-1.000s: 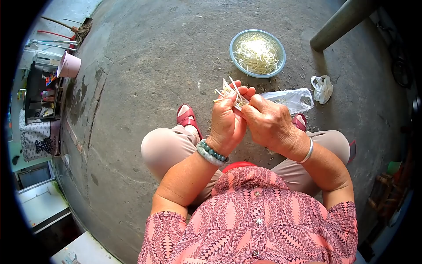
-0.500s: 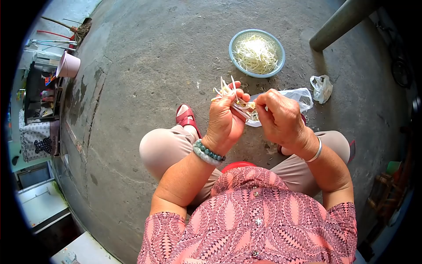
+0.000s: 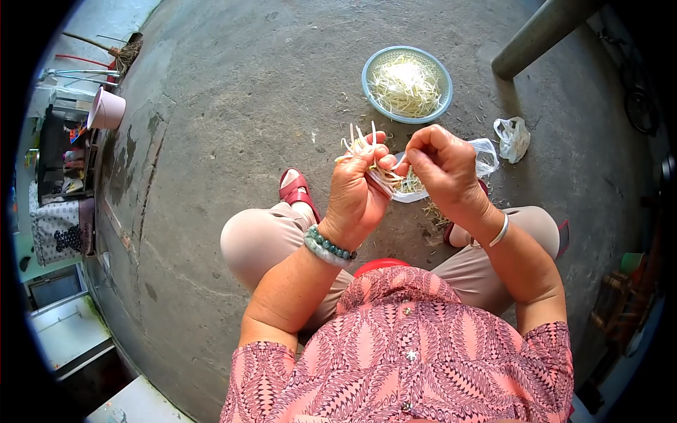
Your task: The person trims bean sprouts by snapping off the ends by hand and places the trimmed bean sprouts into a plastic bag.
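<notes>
two hands: left hand (image 3: 358, 192) grips bean sprouts (image 3: 361, 144) (fanned upward); right hand (image 3: 443, 169) pinches one.

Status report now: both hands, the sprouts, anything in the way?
Left hand shut on bunch of bean sprouts. Right hand pinching one sprout at the bunch. Basket of sprouts on floor ahead; clear plastic bag below hands. Nothing in the way.

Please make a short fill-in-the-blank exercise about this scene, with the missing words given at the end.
1. The left hand grips a bunch of pale bean sprouts, and its wrist wears a bracelet of green ____.
2. The round light-blue plastic basket on the concrete floor holds more ____.
3. The right hand is raised with its fingertips ____ together.

Missing words: beads; bean sprouts; pinched
</notes>
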